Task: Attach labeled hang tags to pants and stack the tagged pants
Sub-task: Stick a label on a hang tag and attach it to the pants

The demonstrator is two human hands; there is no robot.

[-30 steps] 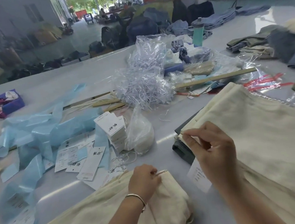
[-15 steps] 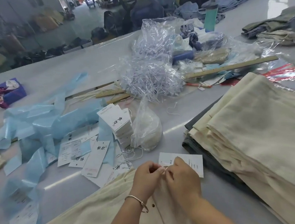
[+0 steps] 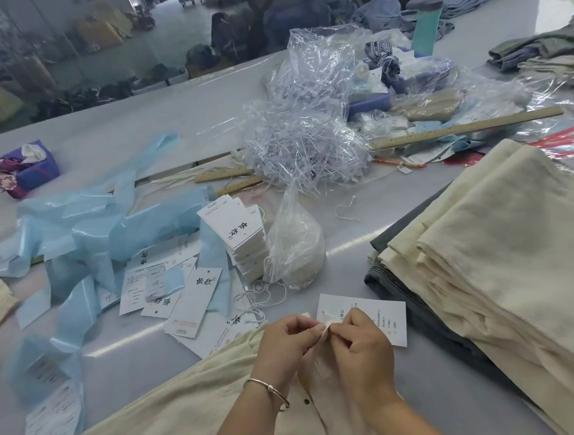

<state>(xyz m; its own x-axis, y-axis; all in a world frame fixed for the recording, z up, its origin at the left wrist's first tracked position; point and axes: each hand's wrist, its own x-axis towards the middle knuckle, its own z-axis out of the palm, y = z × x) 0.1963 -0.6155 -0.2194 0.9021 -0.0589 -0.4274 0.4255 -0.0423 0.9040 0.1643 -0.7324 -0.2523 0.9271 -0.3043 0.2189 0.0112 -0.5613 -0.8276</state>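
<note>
A cream pair of pants [image 3: 177,414] lies across the near table edge under my arms. My left hand [image 3: 283,346] and my right hand [image 3: 361,347] meet above its waistband, both pinching a small fold of the cream fabric between fingertips. A white hang tag [image 3: 376,316] lies just behind my right hand; whether its string is in my fingers is hidden. At the right rises a stack of folded cream pants [image 3: 509,268] on a dark grey pair [image 3: 405,294]. A pile of white hang tags [image 3: 237,235] stands mid-table.
Loose tags [image 3: 167,288] and blue plastic strips [image 3: 74,234] litter the left. A clear bag of white strings [image 3: 295,251], a heap of plastic fasteners [image 3: 304,147], wooden rulers [image 3: 464,128], a tissue box [image 3: 26,169] and a teal bottle [image 3: 428,24] sit further back.
My right hand left the stack on the right, carried the tag over and joined my left hand at the waistband. The view has tilted down and left.
</note>
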